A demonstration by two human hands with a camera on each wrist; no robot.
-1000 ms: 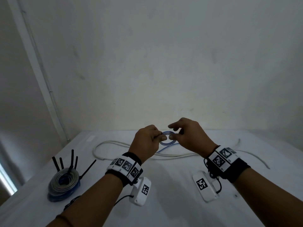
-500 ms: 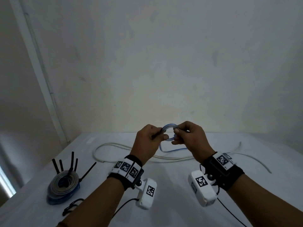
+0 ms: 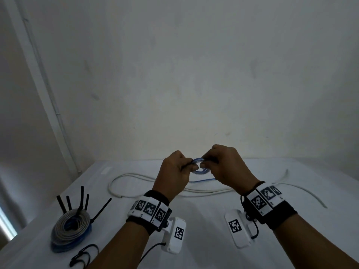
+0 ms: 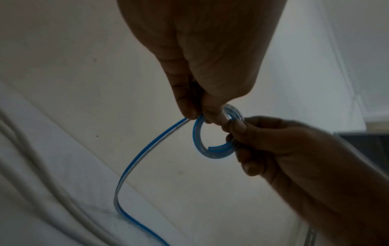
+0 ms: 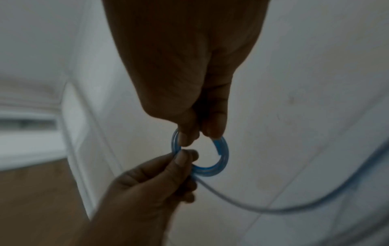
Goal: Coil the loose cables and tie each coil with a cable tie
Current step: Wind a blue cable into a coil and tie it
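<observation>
A small coil of blue-and-clear flat cable (image 3: 202, 172) is held above the table between both hands. My left hand (image 3: 191, 166) pinches its left side, thumb and forefinger closed on the cable (image 4: 212, 154) where the loose tail (image 4: 130, 166) leaves the coil and drops to the table. My right hand (image 3: 206, 165) pinches the coil's other side (image 5: 208, 169), its fingertips (image 5: 214, 131) close to the cut end. A long white cable (image 3: 136, 176) lies loose across the table behind the hands.
At the table's left sit finished coils, grey on blue (image 3: 71, 230), with black cable ties (image 3: 82, 199) sticking up. A black cord (image 3: 83, 256) lies near the front edge. The white table (image 3: 204, 239) meets a white wall (image 3: 184, 84) close behind the hands.
Both hands kept their hold on the blue coil. It rose a little, then came back down, and my right wrist rolled as the coil turned.
</observation>
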